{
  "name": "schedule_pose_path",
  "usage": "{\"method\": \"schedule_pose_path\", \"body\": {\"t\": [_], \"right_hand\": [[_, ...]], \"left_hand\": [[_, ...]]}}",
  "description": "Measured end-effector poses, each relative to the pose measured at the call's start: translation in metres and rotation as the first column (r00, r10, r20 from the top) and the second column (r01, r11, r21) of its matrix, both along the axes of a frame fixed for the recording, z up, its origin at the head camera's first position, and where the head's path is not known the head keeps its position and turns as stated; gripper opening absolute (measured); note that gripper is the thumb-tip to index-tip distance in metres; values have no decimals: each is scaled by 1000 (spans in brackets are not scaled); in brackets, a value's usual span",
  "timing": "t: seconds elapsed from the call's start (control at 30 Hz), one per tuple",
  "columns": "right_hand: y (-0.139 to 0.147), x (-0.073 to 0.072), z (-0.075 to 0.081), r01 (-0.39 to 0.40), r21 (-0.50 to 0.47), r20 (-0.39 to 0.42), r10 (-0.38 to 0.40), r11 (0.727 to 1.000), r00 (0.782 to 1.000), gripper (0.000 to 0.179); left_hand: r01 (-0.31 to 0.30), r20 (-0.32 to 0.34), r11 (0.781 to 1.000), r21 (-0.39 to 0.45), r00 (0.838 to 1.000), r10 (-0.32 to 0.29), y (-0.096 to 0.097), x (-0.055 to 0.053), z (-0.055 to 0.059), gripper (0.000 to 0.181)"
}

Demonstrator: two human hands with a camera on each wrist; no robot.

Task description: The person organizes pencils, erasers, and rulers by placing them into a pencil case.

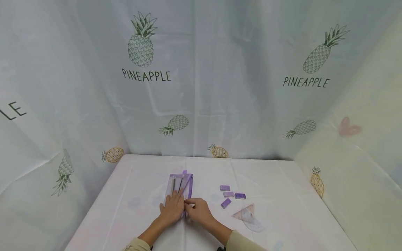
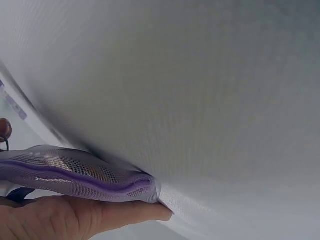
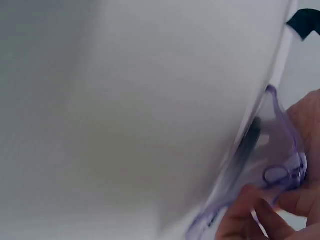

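A see-through purple pencil case (image 1: 177,180) lies on the table, with a couple of slim pens or pencils (image 1: 173,184) showing inside. My left hand (image 1: 173,208) rests on its near part with the fingers extended. Beside it, my right hand (image 1: 199,212) pinches the case's right edge near the bottom. In the left wrist view, the case's mesh side and purple zipper (image 2: 95,181) lie along the left hand. The right wrist view has a ring-shaped zipper pull (image 3: 276,173) close to the right fingertips; whether they hold the pull itself is unclear.
Several purple erasers (image 1: 240,196) lie to the right of the case. Nearer me, a clear set square (image 1: 245,213) partly overlaps a clear protractor (image 1: 255,226). The white-covered table (image 1: 141,167) meets pineapple-print curtains (image 1: 220,87) at the back and sides.
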State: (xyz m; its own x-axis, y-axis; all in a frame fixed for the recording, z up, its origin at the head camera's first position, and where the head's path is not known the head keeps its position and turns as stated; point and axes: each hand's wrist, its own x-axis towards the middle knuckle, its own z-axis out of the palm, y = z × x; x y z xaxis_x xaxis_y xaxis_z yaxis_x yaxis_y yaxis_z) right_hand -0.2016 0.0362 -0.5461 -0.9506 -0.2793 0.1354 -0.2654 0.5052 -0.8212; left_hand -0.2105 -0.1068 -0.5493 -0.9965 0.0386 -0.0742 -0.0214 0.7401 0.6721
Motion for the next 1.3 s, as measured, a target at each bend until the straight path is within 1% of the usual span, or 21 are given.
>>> {"method": "schedule_pose_path", "body": {"t": [0.03, 0.07, 0.13, 0.17, 0.23, 0.3, 0.4, 0.43, 0.6, 0.77, 0.9, 1.03, 1.13, 1.2, 1.23, 1.3], "right_hand": [[3, 1, 0, -3, 66, -74, 8, 998, 997, 27], [7, 1, 1, 2, 136, -143, 17, 991, 990, 30], [14, 5, 2, 36, 280, -278, 46, 959, 959, 37], [18, 7, 2, 57, 346, -336, 67, 937, 939, 43], [26, 11, 2, 70, 445, -380, 118, 893, 917, 56], [33, 16, 0, 64, 513, -392, 167, 856, 905, 68], [40, 20, -4, 23, 565, -378, 234, 825, 896, 81], [41, 20, -5, 22, 579, -383, 248, 815, 890, 84], [46, 22, -10, 27, 605, -412, 284, 796, 866, 86], [48, 21, -8, 47, 598, -450, 287, 800, 846, 85], [49, 21, -8, 66, 604, -465, 284, 794, 838, 85], [51, 21, -7, 63, 607, -456, 283, 792, 844, 85], [53, 21, -6, 54, 611, -443, 285, 790, 850, 85], [55, 21, -6, 51, 624, -426, 284, 780, 859, 85], [56, 21, -6, 50, 626, -421, 283, 778, 862, 85], [60, 20, -6, 40, 625, -398, 275, 779, 875, 85]], "left_hand": [[1, -2, 1000, -4, 1000, -1, 1, 0, -1, 51], [2, -7, 1000, -10, 1000, -2, 1, 0, -1, 51], [4, -15, 999, -32, 1000, -4, 2, 0, -2, 51], [4, -17, 999, -47, 1000, -5, 3, 0, -2, 51], [5, -15, 997, -81, 1000, -7, 4, 0, -2, 52], [9, -9, 994, -113, 1000, -10, 5, 0, -1, 52], [11, 2, 990, -141, 1000, -10, 5, 0, 0, 52], [11, 4, 989, -148, 1000, -11, 6, 1, 0, 53], [10, 1, 986, -165, 1000, -10, 7, 2, -2, 53], [10, -17, 985, -172, 1000, -13, 8, 1, -6, 53], [15, -14, 980, -198, 1000, -18, 7, 0, -9, 54], [16, 3, 979, -204, 1000, -15, 6, -3, -11, 55], [11, -6, 981, -194, 1000, -13, 5, -4, -12, 55], [9, -21, 981, -193, 1000, -13, 5, -5, -13, 55], [8, -27, 980, -199, 1000, -14, 5, -5, -13, 54], [7, -38, 978, -209, 999, -15, 5, -5, -14, 54]]}}
